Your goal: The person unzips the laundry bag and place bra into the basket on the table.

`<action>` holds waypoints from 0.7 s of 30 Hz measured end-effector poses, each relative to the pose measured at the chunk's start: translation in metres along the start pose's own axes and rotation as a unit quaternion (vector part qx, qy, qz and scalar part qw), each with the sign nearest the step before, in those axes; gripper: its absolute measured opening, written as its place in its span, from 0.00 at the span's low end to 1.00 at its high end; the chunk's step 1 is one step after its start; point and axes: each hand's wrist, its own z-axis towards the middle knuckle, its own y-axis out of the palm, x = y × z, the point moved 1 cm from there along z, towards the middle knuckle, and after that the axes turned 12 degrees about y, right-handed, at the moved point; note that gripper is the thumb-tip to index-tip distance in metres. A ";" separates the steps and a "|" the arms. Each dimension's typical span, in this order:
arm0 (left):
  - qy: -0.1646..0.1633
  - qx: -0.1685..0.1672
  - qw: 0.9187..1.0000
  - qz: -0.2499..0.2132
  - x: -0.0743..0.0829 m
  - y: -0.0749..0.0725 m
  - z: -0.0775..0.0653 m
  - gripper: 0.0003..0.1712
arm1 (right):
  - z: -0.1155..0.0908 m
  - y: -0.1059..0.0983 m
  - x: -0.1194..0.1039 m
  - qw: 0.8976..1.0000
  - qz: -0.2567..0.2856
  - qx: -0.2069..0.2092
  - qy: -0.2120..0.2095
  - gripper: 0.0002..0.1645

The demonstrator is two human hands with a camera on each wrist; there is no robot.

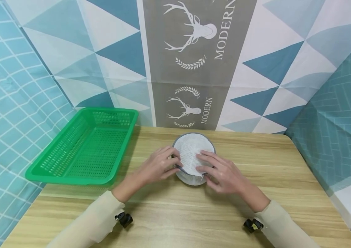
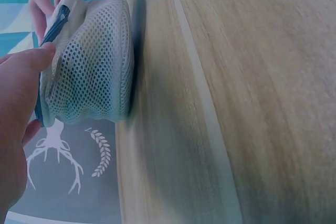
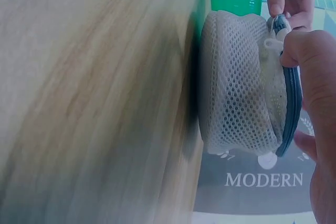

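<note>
A round white mesh laundry bag with a blue-grey zipper round its lid stands upright on the wooden table. My left hand pinches the rim at the bag's left, its thumb on the near side in the left wrist view. At the front right, my right hand grips the rim, with two fingers lying over the lid. In the right wrist view the white zipper pull hangs beside my right thumb, and the zipper runs along the edge. The bag's inside is hidden.
A green plastic basket with slotted walls stands at the left of the table. Patterned cloth with deer prints hangs behind the table's back edge. Blue tiled-pattern cloth covers the left side.
</note>
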 end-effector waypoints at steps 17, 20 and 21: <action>0.015 0.022 1.000 -0.006 0.000 0.010 0.008 0.24 | -0.006 -0.001 0.009 1.000 -0.002 -0.007 0.016 0.33; 0.016 0.021 1.000 -0.005 0.001 0.012 0.009 0.25 | -0.006 -0.001 0.008 1.000 0.003 -0.006 0.018 0.33; 0.016 0.019 1.000 -0.006 0.001 0.012 0.009 0.25 | -0.006 -0.001 0.008 1.000 0.004 -0.004 0.018 0.32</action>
